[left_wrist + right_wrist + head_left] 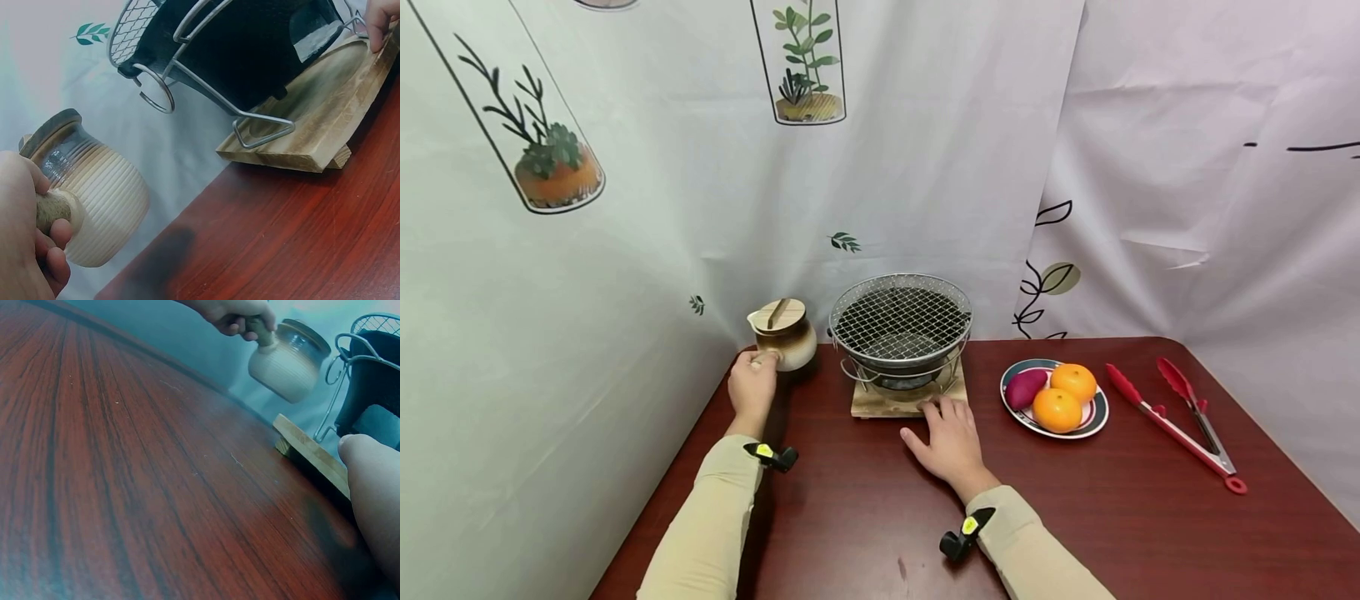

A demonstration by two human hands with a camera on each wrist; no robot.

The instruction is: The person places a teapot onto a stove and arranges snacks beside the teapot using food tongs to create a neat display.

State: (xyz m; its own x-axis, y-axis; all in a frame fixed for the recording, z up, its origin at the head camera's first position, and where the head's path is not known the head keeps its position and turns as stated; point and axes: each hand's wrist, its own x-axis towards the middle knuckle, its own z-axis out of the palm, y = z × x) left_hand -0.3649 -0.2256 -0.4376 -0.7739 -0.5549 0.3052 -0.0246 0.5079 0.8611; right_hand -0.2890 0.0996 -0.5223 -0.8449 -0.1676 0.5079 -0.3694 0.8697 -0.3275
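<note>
The lidded pot (pixel 797 348) hangs just above the table (pixel 850 500), left of the grill (pixel 902 325), with the fingers of the left hand (pixel 752 387) curled round its stubby handle (pixel 53 211); a firm grip and a level pot should keep the wooden lid (pixel 784 313) from sliding. The fingers of the right hand (pixel 949 437) lie loosely spread at the wooden base's (pixel 880 406) near edge, where light, steady contact would probably steady the grill without tipping it.

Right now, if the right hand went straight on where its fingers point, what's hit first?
The wooden board, most likely: fingertips of the right hand appear to touch its front edge. Beyond that edge the grill looks next in line, though exact depth is unclear.
</note>
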